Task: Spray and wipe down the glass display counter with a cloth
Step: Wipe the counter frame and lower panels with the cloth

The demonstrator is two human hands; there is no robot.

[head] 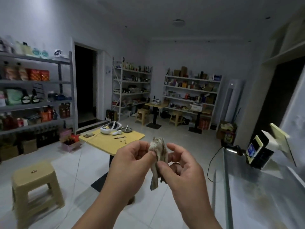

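Head view, dim room.

Cloth [158,153]: small, crumpled, grey-beige, bunched into a narrow vertical strip. It is held in the air between both hands, clear of any surface, with the tiled floor [74,162] below it. One frayed end sticks up above the fingers and the other hangs down below them.

Left hand [132,164]: thumb and curled fingers pinch the cloth's left side, near its upper half.

Right hand [184,169]: thumb and curled fingers pinch the cloth's right side, slightly lower. The two thumbs almost meet on the fabric.

Glass display counter [255,194]: lower right of the view, its left edge just to the right of the right hand. The cloth is not touching it. The top looks streaked and blurred.

A phone [251,150] on a clamp stand sits near the counter's far left corner, and a black cable [212,162] hangs over the left edge.

Behind the hands is a yellow table [105,141] with a white headset [110,128] at its far edge. A beige stool [33,176] is on the floor at left, and a stocked shelf unit [38,82] stands against the left wall.
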